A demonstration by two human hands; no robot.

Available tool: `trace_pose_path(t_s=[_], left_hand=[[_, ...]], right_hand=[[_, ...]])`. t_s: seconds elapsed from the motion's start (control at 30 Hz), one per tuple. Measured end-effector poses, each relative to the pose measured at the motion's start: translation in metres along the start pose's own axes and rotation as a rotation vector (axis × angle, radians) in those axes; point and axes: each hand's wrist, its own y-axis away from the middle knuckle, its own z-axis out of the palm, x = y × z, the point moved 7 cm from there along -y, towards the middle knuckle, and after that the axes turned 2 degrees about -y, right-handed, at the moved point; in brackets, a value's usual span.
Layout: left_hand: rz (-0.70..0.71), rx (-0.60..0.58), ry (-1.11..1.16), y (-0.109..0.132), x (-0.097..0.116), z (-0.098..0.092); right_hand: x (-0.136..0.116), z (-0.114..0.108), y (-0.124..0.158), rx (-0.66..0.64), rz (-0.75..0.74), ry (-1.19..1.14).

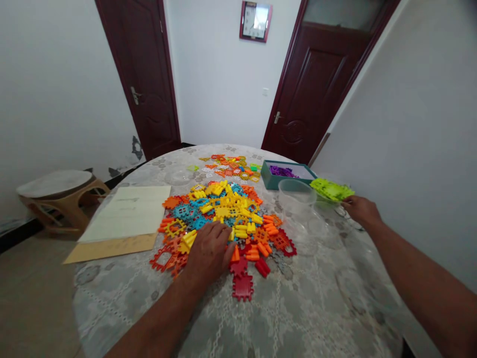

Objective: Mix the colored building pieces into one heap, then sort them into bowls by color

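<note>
A heap of flat plastic building pieces [223,214] in yellow, orange, red and blue lies in the middle of a round table [298,308]. My left hand [208,253] rests palm down on the near edge of the heap, fingers curled over small yellow and orange pieces. My right hand [359,209] reaches to the right and its fingers close on the edge of a clear container holding bright green pieces [331,190]. A clear plastic tub [297,195] stands between the heap and that hand.
A teal box [269,178] with purple pieces sits behind the tub. A smaller scatter of pieces [231,166] lies at the table's far side. Paper sheets [126,214] lie at the left. A wooden stool [59,191] stands on the floor; two dark doors are behind.
</note>
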Motion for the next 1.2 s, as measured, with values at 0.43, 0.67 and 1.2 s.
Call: trace_pose_path(t_s=[0.43,0.67,1.2], left_hand=[[-0.003,0.089,0.041,-0.005,-0.019,-0.004],[-0.093,0.230,0.116,-0.005,-0.038,-0.009],[-0.791,0.540,0.670,0.018,-0.146,-0.031]], right_hand=[[-0.045,-0.075,0.020,-0.021,-0.027,0.250],[-0.126,-0.124,0.055,0.007,-0.187,0.128],[-0.395,-0.072,0.179,-0.579,-0.258,-1.051]])
